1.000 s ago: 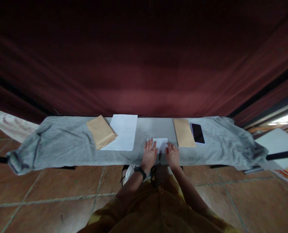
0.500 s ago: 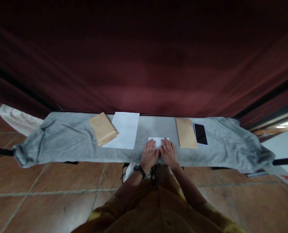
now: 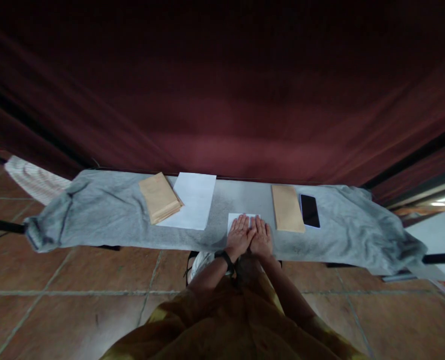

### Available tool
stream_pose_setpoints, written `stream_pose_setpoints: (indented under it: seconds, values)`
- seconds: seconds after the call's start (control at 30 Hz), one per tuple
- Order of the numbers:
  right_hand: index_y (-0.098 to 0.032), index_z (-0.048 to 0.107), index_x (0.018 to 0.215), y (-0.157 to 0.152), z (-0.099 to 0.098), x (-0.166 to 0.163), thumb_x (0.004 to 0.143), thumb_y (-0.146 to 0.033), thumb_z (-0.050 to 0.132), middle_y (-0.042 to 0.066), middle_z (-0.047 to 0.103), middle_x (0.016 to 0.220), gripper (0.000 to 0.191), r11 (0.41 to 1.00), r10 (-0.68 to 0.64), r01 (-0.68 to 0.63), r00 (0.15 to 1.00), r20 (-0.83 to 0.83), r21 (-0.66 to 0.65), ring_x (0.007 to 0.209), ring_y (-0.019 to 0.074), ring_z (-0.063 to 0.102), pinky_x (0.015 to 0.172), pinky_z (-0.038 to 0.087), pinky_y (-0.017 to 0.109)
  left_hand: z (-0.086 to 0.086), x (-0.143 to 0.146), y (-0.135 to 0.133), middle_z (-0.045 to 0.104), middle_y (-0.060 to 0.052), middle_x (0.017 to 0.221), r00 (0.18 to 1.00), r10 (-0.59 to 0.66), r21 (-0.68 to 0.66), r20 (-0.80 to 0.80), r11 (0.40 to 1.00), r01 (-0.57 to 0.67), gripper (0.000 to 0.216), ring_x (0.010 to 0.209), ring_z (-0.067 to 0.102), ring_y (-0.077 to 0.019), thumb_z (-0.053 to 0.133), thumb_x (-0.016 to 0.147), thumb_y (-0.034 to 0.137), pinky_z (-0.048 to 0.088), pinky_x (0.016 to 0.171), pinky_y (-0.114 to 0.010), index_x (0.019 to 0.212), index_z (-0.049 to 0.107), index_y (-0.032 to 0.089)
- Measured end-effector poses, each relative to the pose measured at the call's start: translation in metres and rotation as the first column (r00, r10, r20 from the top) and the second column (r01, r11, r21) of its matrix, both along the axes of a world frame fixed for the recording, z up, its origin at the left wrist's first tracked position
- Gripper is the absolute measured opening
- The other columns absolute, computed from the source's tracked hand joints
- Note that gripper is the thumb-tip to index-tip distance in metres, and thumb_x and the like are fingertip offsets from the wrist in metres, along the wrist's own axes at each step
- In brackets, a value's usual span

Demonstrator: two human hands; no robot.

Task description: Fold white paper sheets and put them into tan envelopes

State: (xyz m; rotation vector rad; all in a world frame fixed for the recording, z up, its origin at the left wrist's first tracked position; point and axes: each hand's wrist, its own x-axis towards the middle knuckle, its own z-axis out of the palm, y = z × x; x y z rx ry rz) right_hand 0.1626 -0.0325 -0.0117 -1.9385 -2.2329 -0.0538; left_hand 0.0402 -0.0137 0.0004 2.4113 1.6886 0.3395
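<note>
A small piece of white paper (image 3: 233, 218) lies on the grey cloth in front of me, partly hidden under my hands. My left hand (image 3: 240, 236) rests flat on it, fingers stretched out and pointing away from me. Close beside it, my right hand (image 3: 261, 237) also lies flat, its fingers extended over the paper's right part. The thumbs meet or overlap between the two hands. Just right of my right hand is a brown envelope (image 3: 288, 209). To the left lie larger white sheets (image 3: 195, 200).
A pile of brown envelopes (image 3: 160, 196) overlaps the white sheets. A dark-screened phone (image 3: 310, 211) lies at the right. Grey cloth (image 3: 105, 215) covers the narrow table, which has a dark red curtain (image 3: 245, 120) behind it. Below is a tiled floor (image 3: 105, 280).
My left hand has slid to the right across the paper, uncovering more of its left part. My hands are now closer together. The camera view has tilted slightly.
</note>
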Motion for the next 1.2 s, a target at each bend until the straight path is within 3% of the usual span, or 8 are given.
stream_pose_setpoints:
  seconds: [0.17,0.4,0.57,0.7,0.83,1.03,1.2]
  values:
    - [-0.007,0.036,0.156,-0.001,-0.002,-0.002,0.102,-0.024,0.031,0.018,0.036,0.162,0.057,0.998,0.001,0.0,1.0,-0.022,0.059,0.148,0.0302,0.034,0.121,0.022,0.05,-0.003,-0.021,0.0,0.034,-0.016,0.163,0.999,0.053,0.069,-0.008,0.996,-0.052,0.066,0.154,0.025,-0.025,0.031,0.105,0.048,0.025,0.126,-0.046,0.155,0.034,0.006]
    - [-0.008,0.042,0.153,0.005,0.002,-0.007,0.103,-0.025,0.037,0.02,0.043,0.157,0.053,0.996,-0.008,0.014,0.998,-0.059,0.086,0.145,0.0314,0.04,0.12,0.025,0.055,-0.009,-0.037,-0.002,0.032,-0.019,0.163,0.991,0.123,0.115,-0.057,0.987,-0.116,0.062,0.153,0.029,-0.0291,0.038,0.102,0.037,0.028,0.123,-0.05,0.156,0.034,0.007]
    - [-0.014,0.049,0.149,0.013,0.009,-0.029,0.104,-0.021,0.033,0.015,0.046,0.156,0.048,0.984,0.17,-0.165,0.981,-0.094,0.06,0.147,0.027,0.038,0.121,0.028,0.052,-0.009,-0.042,-0.001,0.026,-0.015,0.166,0.994,0.048,0.105,-0.094,0.994,-0.038,0.061,0.154,0.026,-0.0294,0.043,0.098,0.024,0.026,0.124,-0.052,0.158,0.034,0.018]
    - [-0.013,0.044,0.152,0.013,0.003,-0.035,0.106,-0.026,0.032,0.016,0.047,0.156,0.049,0.981,0.181,-0.17,0.974,-0.136,0.094,0.147,0.025,0.039,0.119,0.032,0.05,-0.009,-0.044,-0.001,0.028,-0.016,0.165,0.994,0.035,0.111,-0.106,0.994,-0.023,0.061,0.154,0.026,-0.0287,0.042,0.097,0.019,0.027,0.124,-0.05,0.158,0.034,0.014]
    - [-0.014,0.039,0.154,0.01,-0.004,-0.02,0.104,-0.03,0.038,0.017,0.044,0.158,0.053,0.985,0.132,-0.116,0.984,-0.122,0.126,0.146,0.0266,0.041,0.118,0.033,0.049,-0.01,-0.046,-0.001,0.034,-0.017,0.163,0.994,0.038,0.137,-0.098,0.99,-0.025,0.057,0.152,0.029,-0.0289,0.038,0.101,0.026,0.029,0.123,-0.05,0.156,0.036,0.012]
    - [-0.004,0.035,0.155,0.002,-0.012,0.006,0.105,-0.036,0.037,0.021,0.044,0.157,0.059,0.982,0.06,-0.046,0.995,-0.076,0.183,0.144,0.029,0.041,0.119,0.03,0.047,-0.012,-0.052,-0.004,0.035,-0.018,0.162,0.995,0.062,0.167,-0.079,0.985,-0.048,0.063,0.152,0.03,-0.0281,0.039,0.103,0.041,0.029,0.124,-0.049,0.157,0.032,0.009]
    - [-0.004,0.03,0.157,-0.001,-0.017,0.011,0.105,-0.039,0.034,0.022,0.044,0.156,0.063,0.978,0.056,-0.04,0.996,-0.073,0.206,0.144,0.0296,0.041,0.119,0.028,0.048,-0.008,-0.056,-0.009,0.032,-0.018,0.163,0.997,0.017,0.17,-0.081,0.985,-0.003,0.066,0.153,0.027,-0.0302,0.042,0.102,0.05,0.025,0.124,-0.052,0.157,0.034,0.013]
